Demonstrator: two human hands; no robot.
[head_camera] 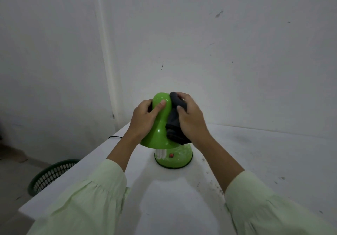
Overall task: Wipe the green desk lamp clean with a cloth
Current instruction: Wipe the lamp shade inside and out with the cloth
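Note:
The green desk lamp [160,125] stands on a white table [255,161], its bell-shaped shade tilted toward me over a round base with a red switch and a white bulb below. My left hand [144,119] grips the left side of the shade, thumb across its front. My right hand [191,119] presses a dark grey cloth [174,125] against the right side of the shade. The cloth hangs down to the shade's lower rim.
A dark green mesh basket [49,176] sits on the floor left of the table. A black cord [114,137] runs off the table's far left edge. White walls close in behind. Dark specks dot the table on the right.

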